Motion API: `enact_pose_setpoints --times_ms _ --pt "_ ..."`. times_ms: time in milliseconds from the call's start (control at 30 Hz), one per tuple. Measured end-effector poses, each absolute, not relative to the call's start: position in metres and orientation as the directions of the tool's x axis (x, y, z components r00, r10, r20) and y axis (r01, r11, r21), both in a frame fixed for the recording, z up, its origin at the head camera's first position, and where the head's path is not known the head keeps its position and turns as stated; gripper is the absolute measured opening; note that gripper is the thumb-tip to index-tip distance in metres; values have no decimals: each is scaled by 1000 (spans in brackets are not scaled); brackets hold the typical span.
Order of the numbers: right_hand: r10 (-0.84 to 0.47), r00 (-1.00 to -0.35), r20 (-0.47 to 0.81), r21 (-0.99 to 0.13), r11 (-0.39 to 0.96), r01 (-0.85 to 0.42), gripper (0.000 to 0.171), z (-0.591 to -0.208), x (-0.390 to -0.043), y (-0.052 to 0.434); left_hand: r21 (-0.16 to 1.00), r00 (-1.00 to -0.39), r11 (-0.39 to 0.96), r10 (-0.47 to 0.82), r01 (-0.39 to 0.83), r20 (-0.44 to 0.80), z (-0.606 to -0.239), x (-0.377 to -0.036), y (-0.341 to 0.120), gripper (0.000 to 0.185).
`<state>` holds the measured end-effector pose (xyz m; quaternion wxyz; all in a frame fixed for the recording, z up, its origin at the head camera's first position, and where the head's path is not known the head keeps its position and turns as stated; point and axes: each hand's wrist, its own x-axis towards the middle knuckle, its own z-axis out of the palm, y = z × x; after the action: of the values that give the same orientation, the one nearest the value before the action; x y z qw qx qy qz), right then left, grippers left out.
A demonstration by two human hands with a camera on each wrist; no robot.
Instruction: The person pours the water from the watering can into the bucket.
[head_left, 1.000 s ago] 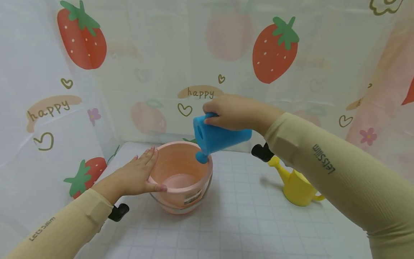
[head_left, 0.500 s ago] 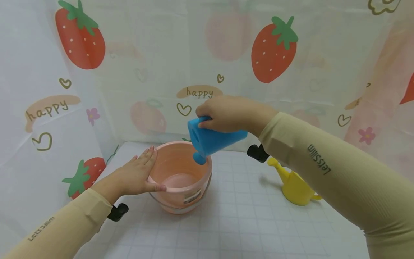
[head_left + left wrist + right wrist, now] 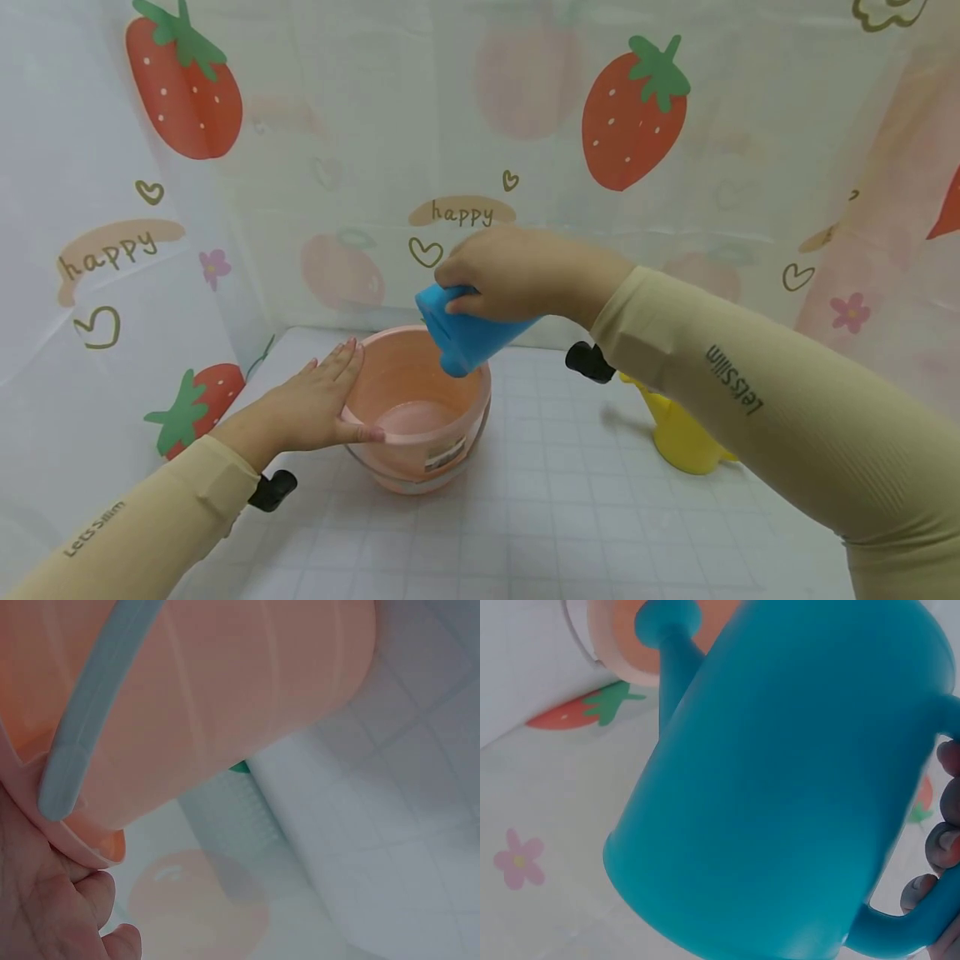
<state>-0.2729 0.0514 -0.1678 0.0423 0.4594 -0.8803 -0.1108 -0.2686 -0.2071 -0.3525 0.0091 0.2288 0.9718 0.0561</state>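
Over the bucket: a blue watering can (image 3: 467, 333) was held tipped steeply, its spout pointing down inside the rim.
Right hand: the right hand (image 3: 517, 273) gripped the blue can from above, fingers curled round its handle; the right wrist view showed fingertips (image 3: 943, 844) wrapped through the handle loop.
Blue can close up: from the right wrist, the can's body (image 3: 780, 772) filled most of the view, with its round-tipped spout aimed at the bucket's rim.
Left hand: the left hand (image 3: 311, 408) lay flat against the near left side of the bucket, fingers straight and together, thumb resting along the rim; it pressed rather than gripped.
Bucket: a pink bucket (image 3: 375, 354) stood upright on the white gridded table (image 3: 570, 517), a label on its front; some liquid appeared to lie in its bottom.
Bucket close up: the left wrist view showed the bucket's ribbed outer wall (image 3: 247, 682) and a grey handle (image 3: 82, 742) lying against it, with the hand (image 3: 52, 900) touching the rim.
Yellow can: a yellow watering can (image 3: 678, 433) stood on the table to the right, well apart from the bucket and partly hidden behind the right sleeve.
Backdrop: a white curtain (image 3: 375, 125) printed with strawberries, hearts and the word "happy" surrounded the table.
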Motion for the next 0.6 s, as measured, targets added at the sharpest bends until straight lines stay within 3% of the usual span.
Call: enact_pose_setpoints --times_ms 267,600 --pt "-828 -561 -4 198 549 -812 23 -169 -273 52 123 -900 892 436 434 8 -352 -268 -207 125" --pt "-735 -673 80 6 676 -737 23 -178 -283 72 122 -901 894 433 431 12 -354 -269 -209 126"
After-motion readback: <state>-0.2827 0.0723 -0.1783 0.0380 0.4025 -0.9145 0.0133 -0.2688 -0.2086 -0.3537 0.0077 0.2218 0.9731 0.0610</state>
